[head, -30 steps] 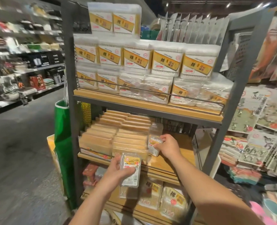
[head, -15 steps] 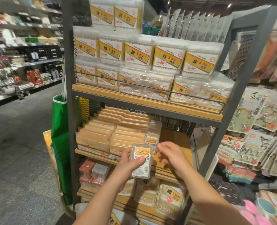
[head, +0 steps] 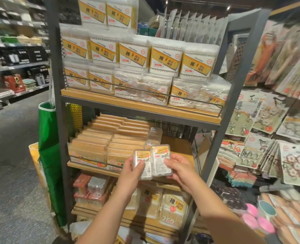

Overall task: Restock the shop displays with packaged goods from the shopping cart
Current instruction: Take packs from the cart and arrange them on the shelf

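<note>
Two packs (head: 152, 162) between both hands (head: 178, 167)

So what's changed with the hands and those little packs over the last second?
The right hand left the middle shelf, came toward the left hand and now grips a second small pack beside the left hand's pack. The shelf stock stayed put.

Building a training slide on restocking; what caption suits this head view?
Left hand and right hand each hold a small clear packet before the middle shelf.
</note>
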A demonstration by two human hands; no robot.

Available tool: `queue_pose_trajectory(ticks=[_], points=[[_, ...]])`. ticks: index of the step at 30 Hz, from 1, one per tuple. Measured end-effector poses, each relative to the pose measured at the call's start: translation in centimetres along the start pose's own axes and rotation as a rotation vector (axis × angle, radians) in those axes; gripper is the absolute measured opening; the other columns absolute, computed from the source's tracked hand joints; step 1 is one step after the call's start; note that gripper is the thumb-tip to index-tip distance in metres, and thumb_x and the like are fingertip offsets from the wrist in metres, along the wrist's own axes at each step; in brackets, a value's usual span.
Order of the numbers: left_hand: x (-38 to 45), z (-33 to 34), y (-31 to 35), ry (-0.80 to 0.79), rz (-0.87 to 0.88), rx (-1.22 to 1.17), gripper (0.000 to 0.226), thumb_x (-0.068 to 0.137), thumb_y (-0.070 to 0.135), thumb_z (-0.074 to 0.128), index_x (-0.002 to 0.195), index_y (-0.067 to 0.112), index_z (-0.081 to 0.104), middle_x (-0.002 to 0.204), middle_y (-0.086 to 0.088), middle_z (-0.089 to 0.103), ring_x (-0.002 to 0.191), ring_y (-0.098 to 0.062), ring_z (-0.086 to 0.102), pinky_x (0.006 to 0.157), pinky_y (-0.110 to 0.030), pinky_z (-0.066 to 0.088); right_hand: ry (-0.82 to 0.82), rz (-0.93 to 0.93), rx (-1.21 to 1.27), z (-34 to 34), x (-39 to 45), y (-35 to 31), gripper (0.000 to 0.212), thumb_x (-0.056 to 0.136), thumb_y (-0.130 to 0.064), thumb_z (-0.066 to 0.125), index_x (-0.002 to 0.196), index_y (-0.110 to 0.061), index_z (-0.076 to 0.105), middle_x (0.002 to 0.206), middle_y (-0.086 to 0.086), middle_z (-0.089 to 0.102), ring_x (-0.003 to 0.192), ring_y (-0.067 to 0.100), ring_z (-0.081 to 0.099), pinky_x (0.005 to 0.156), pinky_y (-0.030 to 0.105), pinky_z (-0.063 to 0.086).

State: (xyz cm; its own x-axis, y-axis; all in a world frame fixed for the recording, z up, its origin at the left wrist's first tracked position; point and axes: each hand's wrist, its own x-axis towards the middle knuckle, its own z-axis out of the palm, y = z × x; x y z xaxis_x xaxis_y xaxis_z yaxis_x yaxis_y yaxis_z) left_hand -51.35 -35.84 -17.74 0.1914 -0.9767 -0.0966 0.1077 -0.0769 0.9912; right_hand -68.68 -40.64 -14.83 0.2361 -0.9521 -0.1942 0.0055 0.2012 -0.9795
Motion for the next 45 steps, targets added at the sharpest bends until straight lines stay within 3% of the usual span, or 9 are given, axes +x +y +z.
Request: queue_pose_trajectory(ticks=[5, 9, 11, 15, 23, 32, 38, 43, 45], points=[[0.3, -1.9, -0.1, 0.028, -0.014, -0.005, 0.019, 0.1, 0.021, 0.056, 0.099, 0.039, 0.049, 0.1, 0.016, 0.061, 0.081, 0.011, 0.056, 0.069, -0.012, 0.046, 0.165, -0.068, -0.149, -1.6, 1.6, -0.2, 0.028, 0.087, -0.008, 0.07, 0.112, -0.011, 0.058, 0.101, 0.004, 0.074, 0.089, 0.016, 0.072, 0.075, 0.029, 0.057], [0.4, -3.0, -0.3, 0.078, -0.065, -0.051, 0.022, 0.096, 0.021, 0.06, 0.118, 0.023, 0.058, 0.109, -0.002, 0.073, 0.1, -0.021, 0.07, 0.096, -0.047, 0.053, 0.171, -0.075, -0.329, -0.7, 3.0, 0.9, 0.029, 0.086, -0.006, 0.071, 0.109, -0.019, 0.057, 0.094, -0.003, 0.068, 0.081, 0.005, 0.066, 0.059, 0.013, 0.049], [0.4, -3.3, -0.5, 0.072, -0.074, -0.059, 0.024, 0.096, 0.022, 0.062, 0.12, 0.024, 0.057, 0.113, -0.004, 0.072, 0.104, -0.024, 0.069, 0.097, -0.052, 0.052, 0.153, -0.058, -0.386, -0.3, 4.1, 1.7, 0.028, 0.085, -0.005, 0.072, 0.106, -0.018, 0.059, 0.093, -0.002, 0.068, 0.08, 0.005, 0.066, 0.056, 0.011, 0.048], [0.5, -3.8, -0.8, 0.073, -0.096, -0.071, 0.027, 0.097, 0.022, 0.061, 0.123, 0.025, 0.056, 0.113, -0.001, 0.072, 0.105, -0.023, 0.069, 0.096, -0.049, 0.053, 0.127, -0.023, -0.522, 0.3, 6.3, 2.3, 0.027, 0.081, -0.007, 0.077, 0.104, -0.015, 0.065, 0.1, 0.002, 0.074, 0.087, 0.011, 0.071, 0.076, 0.028, 0.058], [1.3, -5.1, -1.7, 0.084, -0.097, -0.083, 0.031, 0.096, 0.022, 0.062, 0.125, 0.025, 0.056, 0.112, -0.003, 0.073, 0.104, -0.026, 0.069, 0.097, -0.053, 0.052, 0.232, -0.027, -0.609, 1.2, 8.7, 4.0, 0.023, 0.077, -0.02, 0.081, 0.094, -0.023, 0.065, 0.086, -0.005, 0.074, 0.08, 0.013, 0.071, 0.081, 0.043, 0.058], [1.0, -5.2, -1.6, -0.049, -0.032, 0.035, 0.033, 0.092, 0.031, 0.066, 0.123, 0.033, 0.056, 0.12, 0.003, 0.069, 0.11, -0.021, 0.066, 0.1, -0.052, 0.05, 0.255, -0.037, -0.6, 1.2, 9.7, 4.3, 0.027, 0.081, -0.019, 0.077, 0.102, -0.02, 0.06, 0.093, -0.003, 0.071, 0.084, 0.014, 0.068, 0.081, 0.039, 0.058], [0.6, -4.7, -1.8, -0.063, -0.051, 0.071, 0.042, 0.09, 0.035, 0.067, 0.129, 0.032, 0.054, 0.12, 0.007, 0.069, 0.111, -0.019, 0.066, 0.103, -0.053, 0.047, 0.155, 0.027, -0.571, 0.8, 9.6, 4.0, 0.029, 0.081, -0.019, 0.078, 0.104, -0.017, 0.06, 0.097, 0.003, 0.071, 0.082, 0.019, 0.068, 0.063, 0.033, 0.053], [0.8, -3.8, -1.8, -0.046, -0.063, 0.04, 0.034, 0.092, 0.026, 0.067, 0.123, 0.031, 0.054, 0.114, 0.004, 0.069, 0.101, -0.015, 0.066, 0.093, -0.039, 0.052, 0.105, 0.052, -0.456, -0.7, 7.6, 3.1, 0.058, 0.084, -0.02, 0.076, 0.136, -0.015, 0.05, 0.121, 0.006, 0.065, 0.101, 0.02, 0.065, 0.067, 0.027, 0.054], [1.0, -3.2, -1.7, -0.057, -0.055, 0.04, 0.03, 0.092, 0.023, 0.067, 0.119, 0.031, 0.057, 0.112, 0.004, 0.069, 0.099, -0.014, 0.067, 0.086, -0.035, 0.053, 0.173, 0.005, -0.39, -1.0, 5.9, 2.3, 0.049, 0.09, -0.021, 0.069, 0.135, -0.011, 0.052, 0.114, 0.004, 0.065, 0.095, 0.018, 0.065, 0.066, 0.026, 0.054]])
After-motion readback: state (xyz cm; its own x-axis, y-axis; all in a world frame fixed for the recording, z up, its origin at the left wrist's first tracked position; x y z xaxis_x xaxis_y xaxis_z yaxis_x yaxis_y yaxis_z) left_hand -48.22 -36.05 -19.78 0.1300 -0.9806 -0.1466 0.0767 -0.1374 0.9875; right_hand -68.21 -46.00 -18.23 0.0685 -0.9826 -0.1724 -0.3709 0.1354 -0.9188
